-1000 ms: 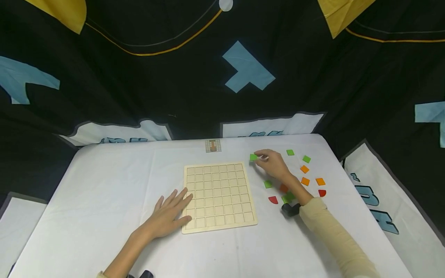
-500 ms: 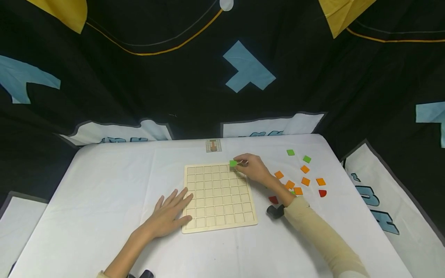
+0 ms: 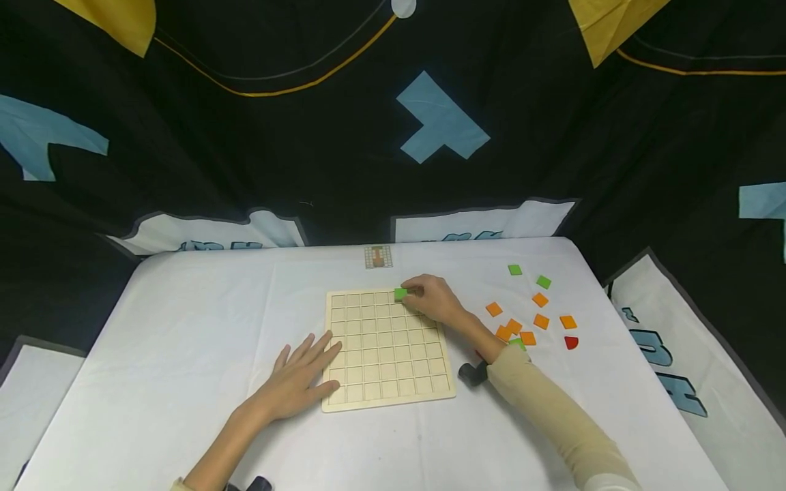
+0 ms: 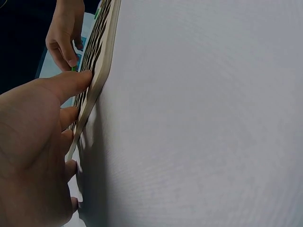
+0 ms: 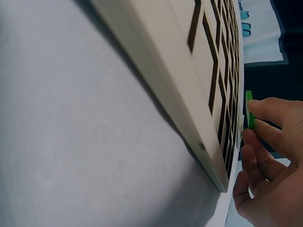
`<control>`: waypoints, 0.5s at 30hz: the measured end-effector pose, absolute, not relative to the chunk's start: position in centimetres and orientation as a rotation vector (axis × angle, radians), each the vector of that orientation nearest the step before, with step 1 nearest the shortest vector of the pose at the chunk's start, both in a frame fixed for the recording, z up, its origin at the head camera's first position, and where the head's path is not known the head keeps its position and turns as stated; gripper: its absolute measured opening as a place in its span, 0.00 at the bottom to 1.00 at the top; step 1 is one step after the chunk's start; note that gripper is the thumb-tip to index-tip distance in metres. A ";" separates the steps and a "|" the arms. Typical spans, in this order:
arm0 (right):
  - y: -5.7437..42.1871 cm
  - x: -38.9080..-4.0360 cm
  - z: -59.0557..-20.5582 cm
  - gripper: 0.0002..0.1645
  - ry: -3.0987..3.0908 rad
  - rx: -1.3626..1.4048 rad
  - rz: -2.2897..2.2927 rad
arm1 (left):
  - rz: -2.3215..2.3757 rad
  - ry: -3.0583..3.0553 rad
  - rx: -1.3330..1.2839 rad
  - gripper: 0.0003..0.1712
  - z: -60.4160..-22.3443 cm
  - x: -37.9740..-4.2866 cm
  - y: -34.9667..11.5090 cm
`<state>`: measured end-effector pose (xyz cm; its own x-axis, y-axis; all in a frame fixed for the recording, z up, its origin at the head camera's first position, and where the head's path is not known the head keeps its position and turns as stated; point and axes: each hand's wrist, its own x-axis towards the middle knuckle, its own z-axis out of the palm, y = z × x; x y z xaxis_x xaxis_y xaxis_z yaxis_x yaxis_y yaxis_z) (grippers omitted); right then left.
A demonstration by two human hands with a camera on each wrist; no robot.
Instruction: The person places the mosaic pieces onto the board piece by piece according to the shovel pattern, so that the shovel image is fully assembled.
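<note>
Green tile (image 3: 400,294) is pinched between thumb and fingertips of the right hand (image 3: 430,298), at the far side of the board (image 3: 381,341), right of centre; I can't tell whether they touch. I judge the left hand (image 3: 301,382), fingers spread and unclenched on the left edge, steadies it. Pale, wood-like, it's gridded; thin, square orange tiles (image 3: 542,321) lie right on white cloth (image 3: 184,327).

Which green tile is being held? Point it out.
The green tile pinched in the right hand; the other visible green tiles lie on the white tablecloth.
</note>
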<state>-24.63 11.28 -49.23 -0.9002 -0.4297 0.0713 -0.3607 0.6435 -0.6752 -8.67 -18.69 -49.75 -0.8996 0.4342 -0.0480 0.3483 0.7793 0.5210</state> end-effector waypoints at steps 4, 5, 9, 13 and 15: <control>10.9 -24.7 -49.5 0.19 2.771 -0.673 -1.064 | 0.768 2.810 0.620 0.38 -49.8 -8.7 -18.7; 10.9 -24.7 -49.5 0.18 2.772 -0.675 -1.058 | 0.766 2.810 0.618 0.38 -49.8 -8.7 -18.7; 10.7 -24.8 -49.6 0.18 2.770 -0.672 -1.043 | 0.762 2.804 0.618 0.39 -50.0 -8.7 -18.7; 10.5 -24.9 -49.7 0.18 2.775 -0.675 -1.031 | 0.764 2.800 0.619 0.39 -50.0 -8.8 -18.7; 10.5 -25.0 -49.8 0.18 2.778 -0.675 -1.024 | 0.763 2.801 0.617 0.39 -49.9 -8.8 -18.6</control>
